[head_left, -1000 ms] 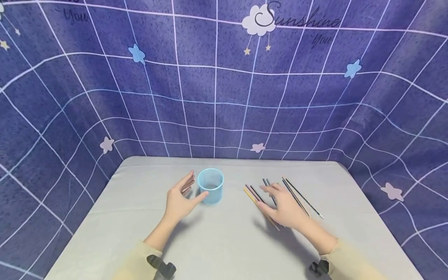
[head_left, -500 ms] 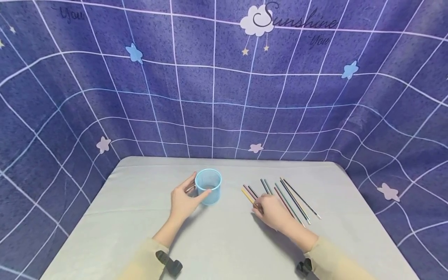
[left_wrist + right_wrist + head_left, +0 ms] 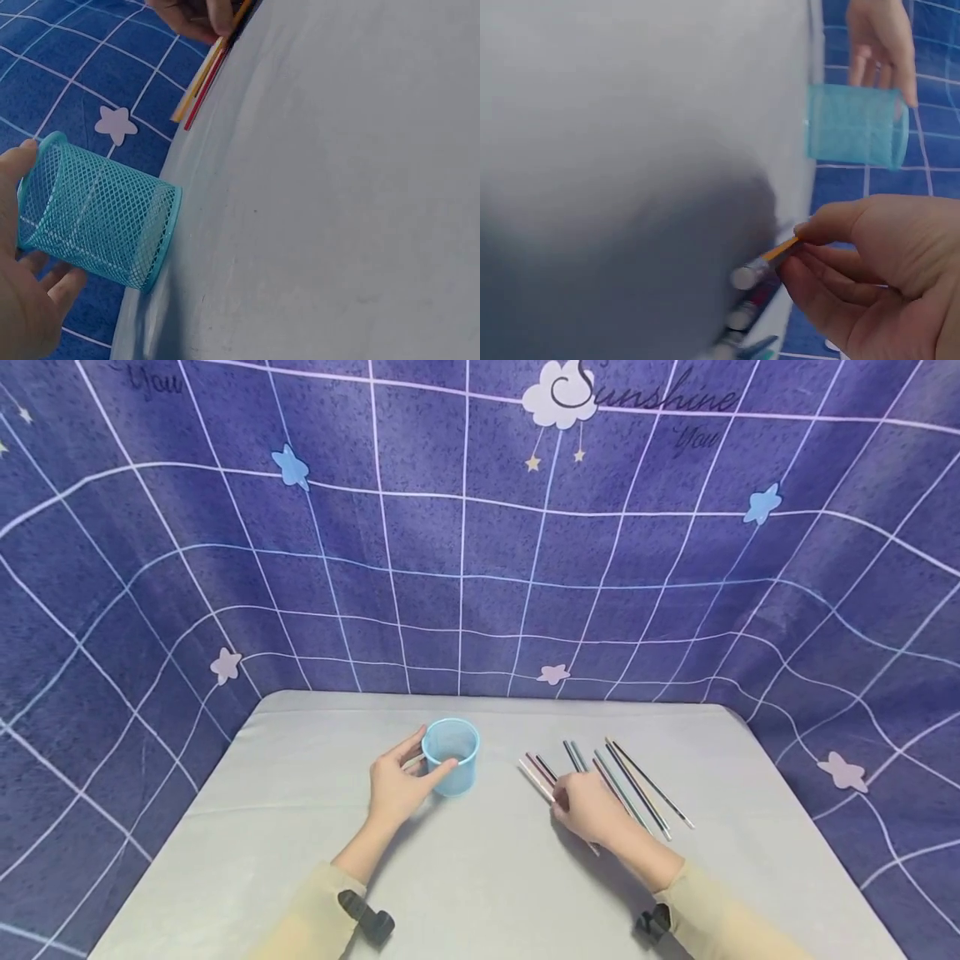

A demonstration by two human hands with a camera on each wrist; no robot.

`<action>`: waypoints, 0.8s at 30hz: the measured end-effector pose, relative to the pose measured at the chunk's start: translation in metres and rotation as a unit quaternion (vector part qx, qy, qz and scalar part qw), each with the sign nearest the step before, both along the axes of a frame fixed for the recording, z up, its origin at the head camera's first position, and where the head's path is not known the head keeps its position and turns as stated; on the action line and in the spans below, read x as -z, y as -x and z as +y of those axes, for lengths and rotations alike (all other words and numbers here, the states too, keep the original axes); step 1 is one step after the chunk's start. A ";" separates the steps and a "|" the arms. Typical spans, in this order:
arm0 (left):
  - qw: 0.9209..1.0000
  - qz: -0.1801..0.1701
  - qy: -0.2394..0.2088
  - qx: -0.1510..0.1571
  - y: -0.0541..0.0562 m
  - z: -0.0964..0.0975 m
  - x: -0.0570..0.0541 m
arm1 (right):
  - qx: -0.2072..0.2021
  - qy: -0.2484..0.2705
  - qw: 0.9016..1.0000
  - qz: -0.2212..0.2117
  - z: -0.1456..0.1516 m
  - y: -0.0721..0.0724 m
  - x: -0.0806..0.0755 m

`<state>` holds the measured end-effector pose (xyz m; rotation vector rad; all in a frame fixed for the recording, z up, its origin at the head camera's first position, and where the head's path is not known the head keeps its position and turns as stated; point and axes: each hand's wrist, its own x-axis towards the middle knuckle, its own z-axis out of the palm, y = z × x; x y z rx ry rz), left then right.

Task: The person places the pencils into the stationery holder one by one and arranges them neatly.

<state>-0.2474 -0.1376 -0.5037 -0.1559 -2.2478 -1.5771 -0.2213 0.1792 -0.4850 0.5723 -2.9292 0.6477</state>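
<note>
A light-blue mesh pencil cup [image 3: 459,782] stands upright on the table, left of the middle. My left hand [image 3: 396,787] holds it from the left, thumb at the rim and fingers round the far side. In the left wrist view the open weave of the cup [image 3: 105,214] shows clearly. My right hand [image 3: 594,810] is low over a spread of pencils and pinches a yellow pencil [image 3: 781,248] between thumb and fingertips, near its eraser end. Beside that one lies a red pencil [image 3: 201,96]. The hand covers the middle of several pencils in the head view.
Several dark pencils [image 3: 634,783] lie fanned out to the right of my right hand. The grey cloth-covered table [image 3: 480,877] ends at a blue gridded curtain [image 3: 420,543] behind and at both sides.
My right hand came down from its spread pose above the pencils, and its fingers closed on the yellow one. My left hand moved right, its thumb and fingers now against the cup.
</note>
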 end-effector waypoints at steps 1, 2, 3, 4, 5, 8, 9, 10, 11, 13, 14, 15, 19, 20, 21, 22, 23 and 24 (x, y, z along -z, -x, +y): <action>1.000 0.001 -0.001 -0.001 0.001 0.000 0.000 | -0.002 0.007 1.000 0.000 0.001 0.003 -0.004; 1.000 0.001 -0.001 -0.003 0.001 0.001 0.001 | -0.003 0.013 1.000 -0.001 0.002 0.006 -0.008; 1.000 0.000 -0.003 -0.004 0.002 0.001 0.001 | -0.006 0.020 1.000 0.000 0.003 0.009 -0.013; 1.000 -0.001 -0.005 -0.006 0.002 0.001 0.001 | -0.011 0.026 1.000 0.005 0.004 0.013 -0.018; 1.000 -0.002 -0.008 -0.008 0.002 0.001 0.001 | -0.014 0.029 0.999 0.011 0.005 0.017 -0.022; 1.000 -0.004 -0.016 -0.008 0.003 0.000 0.002 | -0.020 0.047 0.998 0.032 0.006 0.028 -0.039; 1.000 -0.004 -0.020 -0.007 0.004 0.000 0.003 | -0.024 0.059 0.997 0.038 0.005 0.032 -0.045; 1.000 -0.005 -0.023 -0.006 0.004 0.000 0.003 | -0.026 0.071 0.996 0.045 0.004 0.036 -0.052; 1.000 -0.005 -0.026 -0.005 0.004 -0.001 0.002 | -0.026 0.085 0.995 0.050 0.002 0.039 -0.059; 1.000 -0.004 -0.029 -0.003 0.003 -0.001 0.001 | -0.027 0.115 0.991 0.067 -0.003 0.045 -0.073; 1.000 -0.003 -0.030 -0.002 0.003 -0.001 0.001 | -0.027 0.127 0.989 0.076 -0.006 0.047 -0.080; 1.000 -0.003 -0.031 -0.001 0.002 -0.002 0.000 | -0.027 0.136 0.986 0.088 -0.010 0.050 -0.086; 0.999 -0.011 -0.034 0.003 0.001 -0.002 -0.001 | -0.031 0.166 0.979 0.118 -0.028 0.055 -0.105; 0.999 -0.014 -0.037 0.005 0.001 -0.001 -0.002 | -0.035 0.173 0.977 0.122 -0.032 0.057 -0.109; 0.999 -0.017 -0.038 0.005 0.000 -0.001 -0.002 | -0.042 0.181 0.975 0.126 -0.037 0.057 -0.111; 0.999 -0.019 -0.039 0.004 0.000 0.000 -0.002 | -0.050 0.189 0.972 0.128 -0.042 0.058 -0.114; 0.999 -0.022 -0.041 0.004 0.000 0.000 -0.002 | -0.056 0.197 0.970 0.131 -0.046 0.059 -0.116; 0.999 -0.024 -0.041 0.005 0.000 0.001 -0.001 | -0.061 0.203 0.968 0.135 -0.051 0.060 -0.118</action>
